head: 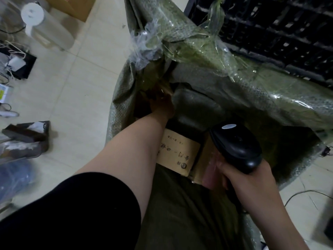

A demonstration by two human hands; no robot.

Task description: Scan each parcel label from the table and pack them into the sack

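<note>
Sleeve [72, 213] foremost; left hand [161, 105] blurs inside sack [198, 42].

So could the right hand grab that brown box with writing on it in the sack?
Probably not yet: the right hand grips the black scanner, so its fingers are taken. The brown box lies close beside it in the sack, its top mostly uncovered, so reach itself looks fine.

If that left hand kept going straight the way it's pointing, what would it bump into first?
Probably the brown parcel just ahead of the left hand, inside the green sack; it may already touch it. It's dark and blurred there, so depth is uncertain.
</note>
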